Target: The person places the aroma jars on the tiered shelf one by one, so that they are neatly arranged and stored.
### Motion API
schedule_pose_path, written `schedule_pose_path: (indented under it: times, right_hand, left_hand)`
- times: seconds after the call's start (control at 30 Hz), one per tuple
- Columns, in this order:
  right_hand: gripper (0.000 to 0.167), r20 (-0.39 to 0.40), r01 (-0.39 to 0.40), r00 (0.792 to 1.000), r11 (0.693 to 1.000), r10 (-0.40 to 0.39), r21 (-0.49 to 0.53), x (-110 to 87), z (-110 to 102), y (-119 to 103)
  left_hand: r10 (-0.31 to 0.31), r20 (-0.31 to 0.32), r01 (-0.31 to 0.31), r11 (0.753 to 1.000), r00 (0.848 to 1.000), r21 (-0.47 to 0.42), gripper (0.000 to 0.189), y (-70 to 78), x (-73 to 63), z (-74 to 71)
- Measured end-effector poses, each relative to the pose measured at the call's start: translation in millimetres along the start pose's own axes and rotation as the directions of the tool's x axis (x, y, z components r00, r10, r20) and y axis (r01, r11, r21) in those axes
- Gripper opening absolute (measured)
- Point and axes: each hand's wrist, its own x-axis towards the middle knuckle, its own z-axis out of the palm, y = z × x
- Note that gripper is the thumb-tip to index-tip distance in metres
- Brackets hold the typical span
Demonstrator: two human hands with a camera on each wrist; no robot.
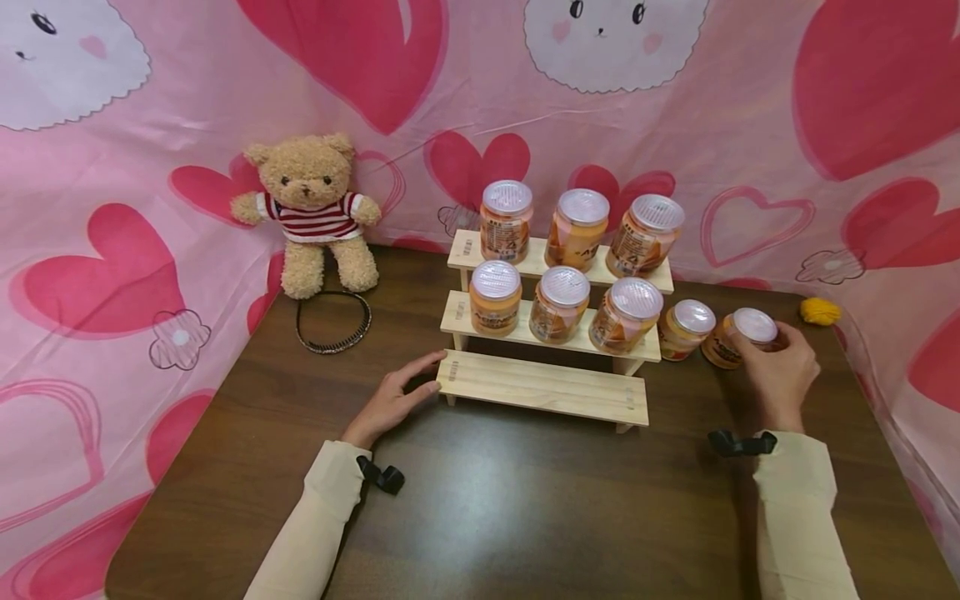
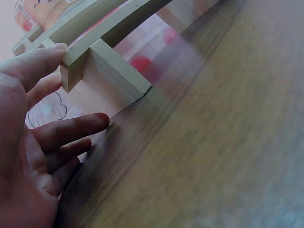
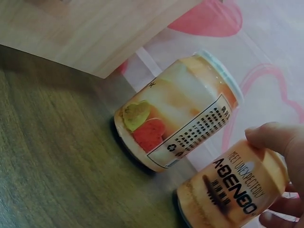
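My right hand (image 1: pixel 783 371) grips an orange-labelled jar (image 1: pixel 722 347) with a clear lid, thumb and fingers around its upper part. In the right wrist view that jar (image 3: pixel 228 190) stands tilted in the picture, dark lettering facing the camera. Close to its left is another jar (image 3: pixel 175 114) with a fruit label. My left hand (image 1: pixel 393 400) touches the left end of the lowest step (image 1: pixel 540 387) of a wooden three-step rack. Thumb and forefinger meet the board's end in the left wrist view, while the other fingers (image 2: pixel 71 133) extend below it.
Three jars stand on the middle step (image 1: pixel 453 315) and three on the top step (image 1: pixel 465 247). A teddy bear (image 1: pixel 318 212) sits at the back left behind a dark hoop headband (image 1: pixel 333 346). Some yellow yarn (image 1: pixel 820 311) lies at the back right. Pink heart-patterned cloth surrounds the table.
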Motion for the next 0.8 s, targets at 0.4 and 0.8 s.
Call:
schedule_pose_path:
  times: [0.4, 0.8]
  right_hand:
    - [0.074, -0.092, -0.051, 0.994, 0.991, 0.063, 0.123, -1.2, 6, 4]
    - [0.071, -0.168, -0.027, 0.985, 0.991, 0.048, 0.127, -4.0, 1, 3]
  left_hand:
    - [-0.008, 0.007, 0.008, 1.0, 1.0, 0.009, 0.049, 12.0, -2.5, -1.1]
    - [-0.04, 0.026, 0.039, 0.999, 0.999, 0.019, 0.051, 14.5, -0.5, -1.6]
